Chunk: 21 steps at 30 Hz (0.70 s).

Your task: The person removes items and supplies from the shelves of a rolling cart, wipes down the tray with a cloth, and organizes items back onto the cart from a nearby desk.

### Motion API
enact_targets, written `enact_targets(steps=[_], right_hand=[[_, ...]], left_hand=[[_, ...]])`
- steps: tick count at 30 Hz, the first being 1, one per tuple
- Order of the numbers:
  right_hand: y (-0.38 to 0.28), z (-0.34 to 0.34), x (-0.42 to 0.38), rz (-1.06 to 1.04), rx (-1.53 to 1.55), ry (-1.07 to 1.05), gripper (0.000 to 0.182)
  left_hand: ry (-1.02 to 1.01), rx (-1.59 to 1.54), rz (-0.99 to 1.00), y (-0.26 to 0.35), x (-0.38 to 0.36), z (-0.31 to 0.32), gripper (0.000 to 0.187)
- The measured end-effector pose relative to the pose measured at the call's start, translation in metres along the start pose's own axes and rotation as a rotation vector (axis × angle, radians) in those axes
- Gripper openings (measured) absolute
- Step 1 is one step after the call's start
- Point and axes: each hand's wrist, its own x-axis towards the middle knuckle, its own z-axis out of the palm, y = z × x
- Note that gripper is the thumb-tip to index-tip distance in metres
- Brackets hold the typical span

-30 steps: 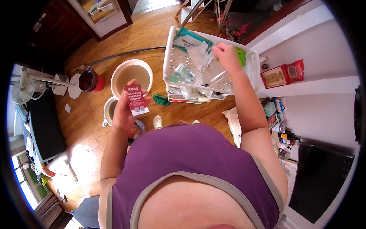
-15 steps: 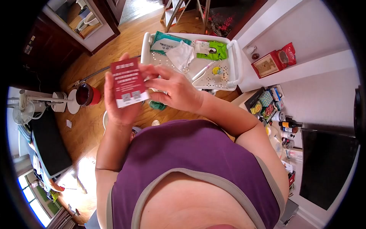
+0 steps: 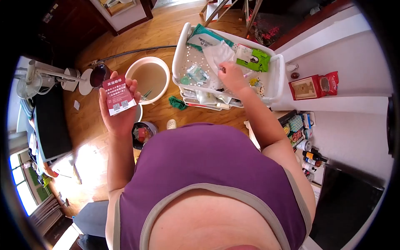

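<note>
Here, left of centre, the left hand (image 3: 118, 116) grips a red card (image 3: 119, 95), fingers (image 3: 132, 86) pressed along its right edge; long axis near upright, leaning slightly left, printed face toward the camera. Farther off, upper centre, the right hand (image 3: 231, 75) reaches into the white cart tray (image 3: 180, 62); fingers bunched, grip unclear. Judged step: sorting tray items; next calls for a pinch.

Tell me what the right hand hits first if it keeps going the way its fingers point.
Probably the crumpled white wrapper in the white cart's tray: the right hand reaches toward it, though depth is unclear.
</note>
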Motion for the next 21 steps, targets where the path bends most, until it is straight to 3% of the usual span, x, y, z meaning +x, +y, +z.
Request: enact_targets(steps=[1, 2, 4, 5, 15, 21], right_hand=[[0.004, -0.005, 0.001, 0.023, 0.214, -0.029, 0.037], [0.007, -0.01, 0.002, 0.02, 0.206, -0.032, 0.037], [0.008, -0.02, 0.0, 0.216, 1.21, -0.147, 0.036], [0.008, -0.026, -0.002, 0.202, 1.308, -0.15, 0.035], [-0.006, -0.043, -0.016, 0.134, 1.584, -0.244, 0.035], [-0.009, -0.051, -0.023, 0.244, 1.723, -0.2, 0.027]], left_hand=[[0.005, 0.022, 0.017, 0.002, 0.001, -0.002, 0.05], [0.008, 0.044, 0.036, 0.003, 0.002, -0.004, 0.05], [-0.019, 0.03, 0.036, 0.005, 0.004, -0.008, 0.05], [-0.008, 0.028, 0.04, 0.006, 0.004, -0.01, 0.05], [0.021, 0.015, 0.023, 0.0, 0.009, -0.017, 0.049], [0.015, 0.038, 0.031, -0.006, 0.012, -0.017, 0.049]])
